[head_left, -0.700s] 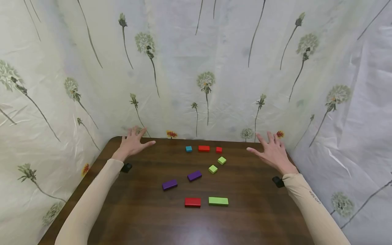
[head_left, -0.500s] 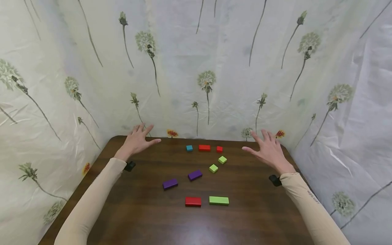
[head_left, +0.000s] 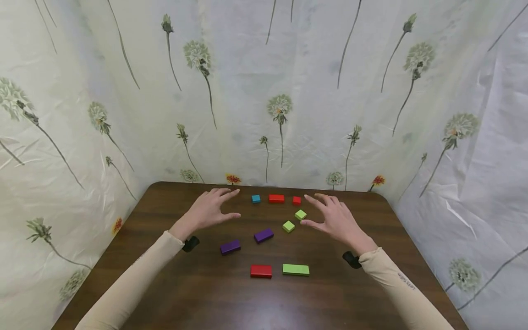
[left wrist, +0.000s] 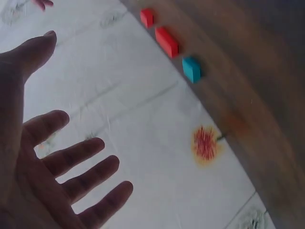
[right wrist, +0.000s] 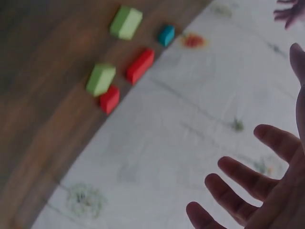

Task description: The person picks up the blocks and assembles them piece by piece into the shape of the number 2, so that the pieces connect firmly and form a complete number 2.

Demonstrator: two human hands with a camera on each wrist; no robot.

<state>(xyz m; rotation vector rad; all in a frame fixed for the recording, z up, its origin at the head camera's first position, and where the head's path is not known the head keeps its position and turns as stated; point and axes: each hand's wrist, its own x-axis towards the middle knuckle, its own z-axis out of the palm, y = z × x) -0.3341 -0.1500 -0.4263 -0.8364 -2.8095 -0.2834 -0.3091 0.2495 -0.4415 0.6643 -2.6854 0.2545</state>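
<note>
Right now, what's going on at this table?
Someone's left hand and right hand are raised over a brown table, fingers apart, holding nothing. At the far edge sit a blue block, a long red block and a small red block; mid-table, two small green blocks and two purple blocks; on the near side, another red block and a long green block. None are stacked.

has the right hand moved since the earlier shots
Yes. In the head view, the right hand has moved leftward, toward the middle of the table: its gap to the farther small green block has plainly narrowed.
</note>
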